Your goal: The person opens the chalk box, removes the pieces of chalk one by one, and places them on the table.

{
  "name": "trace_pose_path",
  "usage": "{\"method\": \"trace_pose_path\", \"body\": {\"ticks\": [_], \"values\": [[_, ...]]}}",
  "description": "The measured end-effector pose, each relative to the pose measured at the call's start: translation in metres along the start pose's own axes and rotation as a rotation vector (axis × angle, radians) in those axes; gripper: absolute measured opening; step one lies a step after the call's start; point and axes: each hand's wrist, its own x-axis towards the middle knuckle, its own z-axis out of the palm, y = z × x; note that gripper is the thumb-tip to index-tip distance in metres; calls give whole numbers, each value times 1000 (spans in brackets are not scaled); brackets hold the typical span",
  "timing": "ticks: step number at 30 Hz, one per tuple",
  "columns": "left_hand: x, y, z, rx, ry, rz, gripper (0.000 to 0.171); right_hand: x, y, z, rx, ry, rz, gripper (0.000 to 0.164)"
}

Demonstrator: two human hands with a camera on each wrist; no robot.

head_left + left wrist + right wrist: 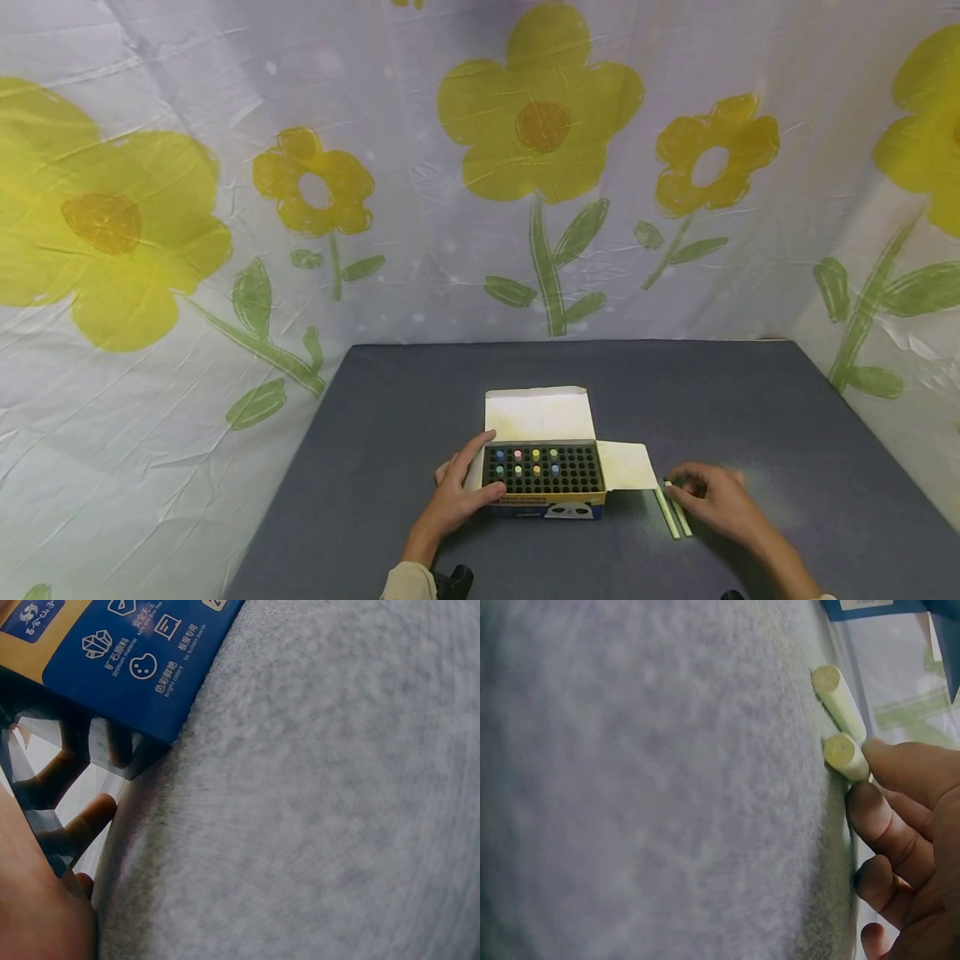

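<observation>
Left hand (455, 492) has the open chalk box (517, 511) gripped by its left end on the dark table (360, 492). Right hand (716, 497) looks to be pinching a pale chalk stick (680, 512), fingertips partly hidden tho, with a second stick (667, 513) lying just beside it, near the side flap (628, 465).

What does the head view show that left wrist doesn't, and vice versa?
Head only: the right hand pinching one of two loose pale sticks, eight coloured chalk ends standing in the box's black grid, the panda on its front, and the yellow flowers behind.

Left wrist only: readable "bright colors" print and white line icons on a blue panel.

Both: the box, the left hand holding it, and the table.
</observation>
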Motion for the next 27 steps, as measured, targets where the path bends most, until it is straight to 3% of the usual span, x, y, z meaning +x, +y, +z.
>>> {"method": "trace_pose_path", "body": {"ticks": [8,19,23,27], "values": [[0,1,0,-12,-3,14,77,0,0,1,-11,17,-6,13],[0,0,0,5,3,6,77,-3,4,2,114,36,-35,15],[0,0,1,8,6,-3,76,-1,5,0,174,52,-78,19],[0,0,0,5,7,-8,76,2,2,-2,153,121,-138,20]]}}
